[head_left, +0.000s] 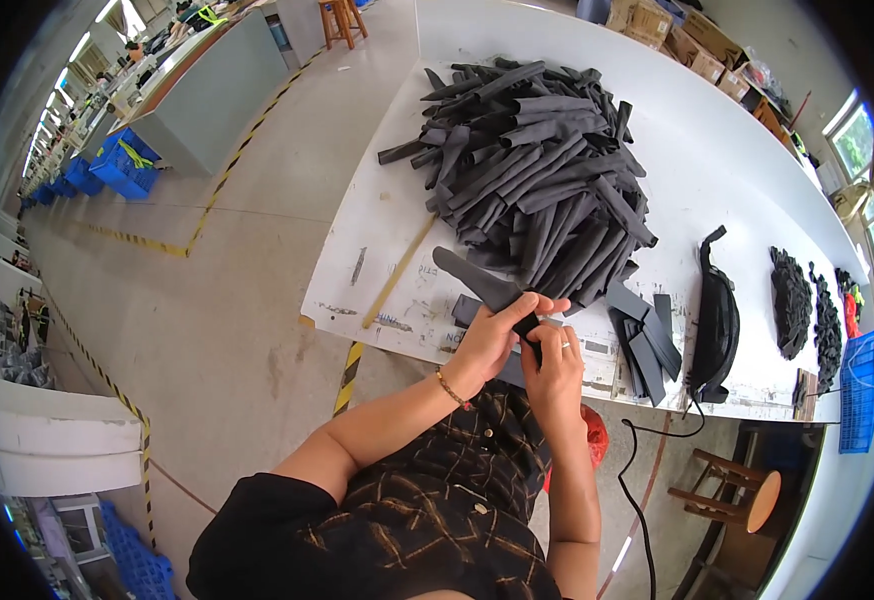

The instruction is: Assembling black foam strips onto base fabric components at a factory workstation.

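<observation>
Both my hands hold one dark grey fabric sleeve (472,275) just above the table's front edge; its rounded end points far left. My left hand (497,338) grips the middle, thumb and fingers closed around it. At the near end, my right hand (555,362) is closed with bent fingers on the same sleeve; the part inside the fingers is hidden. Beyond them lies a large heap of similar dark sleeves (547,170). Flat dark grey strips (645,340) rest on the table to the right, and another flat piece (466,310) lies partly behind my left hand.
The white table (352,265) bears a wooden stick (399,270), a black curved bag (717,320) and small black piles (791,305). A black cable (640,500) hangs in front. A stool (757,500) and a blue crate (860,390) stand at right.
</observation>
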The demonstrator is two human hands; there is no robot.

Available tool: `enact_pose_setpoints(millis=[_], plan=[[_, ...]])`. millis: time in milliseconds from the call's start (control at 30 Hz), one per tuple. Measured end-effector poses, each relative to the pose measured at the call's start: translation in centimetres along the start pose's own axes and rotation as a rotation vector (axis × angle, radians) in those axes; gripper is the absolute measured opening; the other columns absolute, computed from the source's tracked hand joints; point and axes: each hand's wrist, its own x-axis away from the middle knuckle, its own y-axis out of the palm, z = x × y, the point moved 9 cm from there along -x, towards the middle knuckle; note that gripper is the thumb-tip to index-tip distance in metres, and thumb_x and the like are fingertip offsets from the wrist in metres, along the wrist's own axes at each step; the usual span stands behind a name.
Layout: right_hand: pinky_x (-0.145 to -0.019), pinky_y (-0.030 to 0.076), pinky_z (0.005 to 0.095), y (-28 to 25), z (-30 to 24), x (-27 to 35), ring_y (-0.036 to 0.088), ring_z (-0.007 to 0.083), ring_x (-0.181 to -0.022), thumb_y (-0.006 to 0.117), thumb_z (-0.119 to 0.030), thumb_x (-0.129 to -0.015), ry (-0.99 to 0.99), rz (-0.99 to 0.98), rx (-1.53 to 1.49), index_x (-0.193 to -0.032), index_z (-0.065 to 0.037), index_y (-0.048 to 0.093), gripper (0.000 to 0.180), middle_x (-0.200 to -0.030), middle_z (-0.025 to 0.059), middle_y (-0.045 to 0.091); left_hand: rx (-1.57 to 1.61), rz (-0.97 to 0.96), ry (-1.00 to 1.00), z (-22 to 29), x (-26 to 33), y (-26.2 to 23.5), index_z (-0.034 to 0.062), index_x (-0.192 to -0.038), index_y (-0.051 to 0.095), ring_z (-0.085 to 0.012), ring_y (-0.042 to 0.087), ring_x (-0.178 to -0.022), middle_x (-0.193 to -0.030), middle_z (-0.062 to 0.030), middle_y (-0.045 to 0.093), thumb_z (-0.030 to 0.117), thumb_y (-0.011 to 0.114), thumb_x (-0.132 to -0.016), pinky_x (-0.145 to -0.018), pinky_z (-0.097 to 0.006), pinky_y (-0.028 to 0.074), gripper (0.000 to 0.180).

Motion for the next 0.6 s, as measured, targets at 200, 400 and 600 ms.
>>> enact_pose_setpoints(millis=[200, 400, 600], plan=[[-0.068, 0.045, 0.0427, -0.3, 0.2, -0.3, 0.055, 0.0343, -0.078, 0.067, 0.009, -0.073, 0.035, -0.029, -0.022, -0.09, -0.002, 0.05, 0.027, -0.087, 0.0129, 0.059, 0.035, 0.04, -0.031, 1.5, 0.1, 0.0, 0.002, -0.097, 0.068, -0.0184, 0.065, -0.098, -0.106, -0.0149, 0.07, 0.023, 0.062, -0.094, -0.076, -0.027, 0.05, 0.022], [-0.069, 0.046, 0.0423, -0.3, -0.4, -1.0, 0.056, 0.0352, -0.078, 0.066, 0.008, -0.074, 0.014, -0.008, -0.036, -0.092, -0.003, 0.051, 0.026, -0.084, 0.0127, 0.059, 0.081, -0.04, -0.051, 0.3, 0.7, 1.3, -0.0013, -0.101, 0.067, -0.0224, 0.064, -0.104, -0.111, -0.0191, 0.067, 0.02, 0.06, -0.096, -0.093, -0.033, 0.05, 0.023], [-0.077, 0.047, 0.0453, 0.4, 0.0, 0.3, 0.055, 0.0374, -0.094, 0.071, 0.002, -0.072, 0.125, -0.054, 0.081, -0.105, -0.001, 0.053, 0.038, -0.104, 0.0182, 0.056, 0.052, 0.006, 0.012, 3.1, 0.9, 1.0, -0.0005, -0.103, 0.067, -0.0223, 0.062, -0.11, -0.118, -0.0183, 0.065, 0.022, 0.056, -0.098, -0.092, -0.035, 0.049, 0.025]])
